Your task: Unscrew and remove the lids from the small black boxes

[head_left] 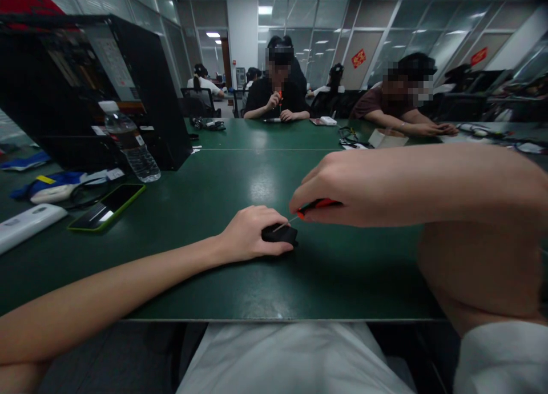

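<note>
A small black object (280,235), shaped like a computer mouse, rests on the green table (257,291). My left hand (252,233) is closed round its left end, with fingers behind it and the thumb along the near side. Above and to the right, my right hand (325,191) grips the red and black handle of a screwdriver (323,203). Its thin metal shaft slants down to the left, and the tip meets the top of the black object or lies just over it; the exact contact is too small to tell.
At the left are a phone with a green edge (107,208), a white device (29,225), a tilted water bottle (131,143), cables and a black computer case (158,97). Across the table sit two people, near a small box (387,138) and more cables.
</note>
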Tool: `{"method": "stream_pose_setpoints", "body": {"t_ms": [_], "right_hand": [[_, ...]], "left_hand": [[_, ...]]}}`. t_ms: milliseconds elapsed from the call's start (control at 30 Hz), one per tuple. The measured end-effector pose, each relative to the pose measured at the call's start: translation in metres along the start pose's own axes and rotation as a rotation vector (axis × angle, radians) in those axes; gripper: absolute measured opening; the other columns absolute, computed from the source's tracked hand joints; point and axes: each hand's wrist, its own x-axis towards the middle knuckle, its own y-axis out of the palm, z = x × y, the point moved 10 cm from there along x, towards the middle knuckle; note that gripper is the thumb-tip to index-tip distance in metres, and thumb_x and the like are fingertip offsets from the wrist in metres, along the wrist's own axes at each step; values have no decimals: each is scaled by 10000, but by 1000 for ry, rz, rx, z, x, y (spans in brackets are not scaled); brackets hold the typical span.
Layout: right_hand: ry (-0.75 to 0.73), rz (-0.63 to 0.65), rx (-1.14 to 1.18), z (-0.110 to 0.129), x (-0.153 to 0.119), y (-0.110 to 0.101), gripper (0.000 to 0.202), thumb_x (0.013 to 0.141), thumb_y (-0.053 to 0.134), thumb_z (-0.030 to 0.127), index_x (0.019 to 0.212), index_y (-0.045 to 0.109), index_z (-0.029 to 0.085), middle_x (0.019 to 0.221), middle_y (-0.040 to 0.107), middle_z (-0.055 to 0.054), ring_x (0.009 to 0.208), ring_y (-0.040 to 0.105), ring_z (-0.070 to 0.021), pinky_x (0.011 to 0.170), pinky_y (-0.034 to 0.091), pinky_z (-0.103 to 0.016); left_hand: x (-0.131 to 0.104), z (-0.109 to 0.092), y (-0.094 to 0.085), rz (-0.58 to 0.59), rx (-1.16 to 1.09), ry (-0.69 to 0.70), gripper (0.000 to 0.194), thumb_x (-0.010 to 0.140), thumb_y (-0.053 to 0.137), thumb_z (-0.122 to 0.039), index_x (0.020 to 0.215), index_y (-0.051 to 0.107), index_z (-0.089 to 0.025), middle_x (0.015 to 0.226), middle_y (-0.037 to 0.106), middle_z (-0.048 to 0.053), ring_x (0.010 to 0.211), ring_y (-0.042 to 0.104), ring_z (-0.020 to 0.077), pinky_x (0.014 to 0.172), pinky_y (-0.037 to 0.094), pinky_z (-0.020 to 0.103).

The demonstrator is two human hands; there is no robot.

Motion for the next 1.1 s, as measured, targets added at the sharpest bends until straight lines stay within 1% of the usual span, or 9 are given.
{"method": "stream_pose_setpoints", "body": {"t_ms": [100, 200, 333, 500, 567, 667, 867, 933, 1100], "right_hand": [[-44, 68, -26, 10, -16, 10, 218, 957, 559, 310, 869, 751, 260, 731, 697, -13, 623, 597, -161, 599, 386, -306], [-31, 81, -5, 3, -32, 16, 233, 980, 540, 331, 954, 760, 258, 790, 719, -27, 660, 623, -170, 602, 392, -302], [19, 110, 105, -26, -51, 27, 305, 997, 536, 411, 1028, 781, 234, 894, 766, -54, 738, 682, -180, 675, 468, -292], [115, -2, 206, -63, -67, 38, 345, 964, 575, 458, 1075, 797, 219, 976, 792, -70, 812, 729, -207, 725, 535, -305], [120, -40, 217, -68, -71, 43, 351, 959, 578, 460, 1079, 798, 214, 974, 795, -79, 815, 735, -214, 723, 542, -313], [95, -52, 230, -68, -70, 53, 338, 959, 583, 446, 1090, 794, 216, 986, 796, -77, 834, 741, -211, 740, 545, -309], [88, 16, 248, -69, -61, 71, 339, 971, 573, 448, 1073, 784, 202, 994, 790, -64, 856, 736, -188, 764, 537, -288], [92, 23, 245, -71, -61, 72, 338, 971, 573, 455, 1069, 783, 209, 993, 789, -59, 854, 734, -188, 761, 537, -290], [134, -19, 231, -82, -69, 64, 353, 969, 579, 475, 1051, 786, 201, 974, 789, -62, 837, 732, -194, 752, 538, -296]], "left_hand": [[0, 0, 1, -2, -5, 13, 354, 861, 749, -493, 1058, 726, -200, 1034, 778, 56, 924, 709, 230, 828, 487, 324], [1, 0, 1, 6, -9, 10, 351, 866, 741, -494, 1049, 728, -195, 1017, 778, 60, 922, 712, 234, 826, 489, 328], [1, 1, 1, 14, 6, -2, 371, 872, 731, -505, 1061, 722, -187, 1029, 776, 71, 941, 712, 241, 848, 493, 343], [0, 3, 3, 26, 7, -4, 398, 881, 717, -543, 1069, 713, -192, 1041, 779, 74, 960, 717, 248, 864, 493, 353], [0, 4, 3, 24, 11, -10, 408, 883, 714, -549, 1076, 710, -190, 1042, 778, 78, 962, 716, 252, 862, 496, 358], [0, 4, 2, 21, 19, -27, 407, 884, 715, -543, 1084, 710, -189, 1048, 775, 82, 964, 716, 255, 868, 500, 366], [0, 2, 2, 26, 13, -31, 406, 879, 728, -533, 1081, 715, -182, 1046, 774, 85, 961, 719, 257, 880, 509, 369], [0, 3, 2, 26, 12, -35, 405, 881, 724, -536, 1083, 716, -185, 1046, 774, 84, 959, 718, 253, 879, 510, 365], [0, 3, 2, 19, 9, -29, 401, 886, 722, -531, 1085, 717, -183, 1045, 773, 85, 963, 717, 254, 885, 507, 368]]}}
